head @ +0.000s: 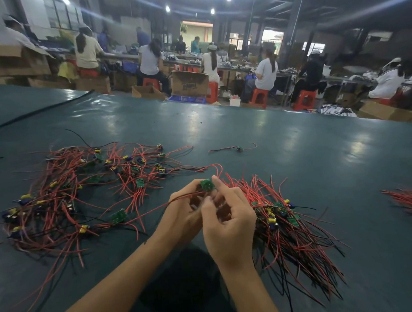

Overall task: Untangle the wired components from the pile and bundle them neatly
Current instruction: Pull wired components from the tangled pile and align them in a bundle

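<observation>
A small green circuit board (206, 184) with red and black wires is held up between both hands above the dark green table (294, 156). My left hand (182, 213) grips the board and its wires, which trail left toward the tangled pile (83, 189) of red-wired boards. My right hand (228, 223) pinches the board's right edge with thumb and forefinger. Just right of my hands lies a straighter bundle (290, 227) of similar components, wires fanned toward me and away.
One loose wired component (239, 148) lies alone further back on the table. More red wires (407, 201) poke in at the right edge. A black cable (40, 111) crosses the far left. Beyond the table, several seated people work among cardboard boxes (189, 84).
</observation>
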The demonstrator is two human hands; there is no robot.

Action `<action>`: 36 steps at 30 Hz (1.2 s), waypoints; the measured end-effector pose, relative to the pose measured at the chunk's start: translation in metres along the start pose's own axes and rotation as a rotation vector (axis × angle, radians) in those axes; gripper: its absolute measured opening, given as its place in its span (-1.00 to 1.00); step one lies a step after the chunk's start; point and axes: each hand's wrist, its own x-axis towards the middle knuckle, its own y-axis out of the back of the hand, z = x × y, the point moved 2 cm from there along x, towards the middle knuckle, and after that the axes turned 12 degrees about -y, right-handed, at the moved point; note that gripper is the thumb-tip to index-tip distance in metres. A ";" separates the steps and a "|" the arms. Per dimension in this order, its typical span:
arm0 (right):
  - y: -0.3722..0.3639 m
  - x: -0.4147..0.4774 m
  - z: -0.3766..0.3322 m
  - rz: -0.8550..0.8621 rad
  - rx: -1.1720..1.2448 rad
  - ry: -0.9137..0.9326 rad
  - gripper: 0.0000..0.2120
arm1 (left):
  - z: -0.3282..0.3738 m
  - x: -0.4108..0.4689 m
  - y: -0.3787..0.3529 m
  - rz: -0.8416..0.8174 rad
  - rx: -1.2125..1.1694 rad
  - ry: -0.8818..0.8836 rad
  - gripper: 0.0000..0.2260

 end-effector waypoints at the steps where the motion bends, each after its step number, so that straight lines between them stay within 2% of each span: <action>1: 0.001 0.001 0.001 0.019 0.042 -0.052 -0.73 | 0.001 0.001 0.000 -0.006 0.010 -0.018 -0.87; 4: 0.004 0.003 0.004 0.109 0.171 -0.243 -0.92 | 0.002 0.002 -0.002 -0.024 -0.019 0.009 -0.89; 6: 0.006 0.006 0.006 0.161 0.327 -0.403 -0.94 | 0.002 0.000 -0.005 -0.043 -0.069 0.047 -0.87; 8: 0.007 0.009 0.010 0.169 0.417 -0.517 -0.91 | 0.003 -0.001 -0.006 -0.052 -0.094 0.058 -0.85; 13: 0.002 0.009 0.015 0.063 0.436 -0.744 -0.74 | 0.002 0.000 -0.004 -0.047 -0.104 0.066 -0.87; 20: 0.004 0.011 0.011 0.018 0.539 -0.845 -0.77 | 0.005 -0.002 -0.006 -0.111 -0.136 0.090 -0.92; 23: 0.004 0.012 0.012 0.010 0.577 -0.867 -0.86 | 0.002 -0.003 -0.006 -0.088 -0.130 0.138 -0.70; 26: 0.001 0.011 0.012 0.005 0.581 -0.828 -0.82 | 0.000 -0.001 -0.006 -0.026 -0.144 0.187 -0.56; 31: -0.001 0.008 0.006 -0.035 0.595 -0.744 -0.70 | 0.000 0.000 -0.011 -0.007 -0.276 0.247 -0.60; 36: -0.001 0.008 0.008 -0.070 0.590 -0.794 -0.72 | 0.000 0.001 -0.011 -0.033 -0.307 0.219 -0.61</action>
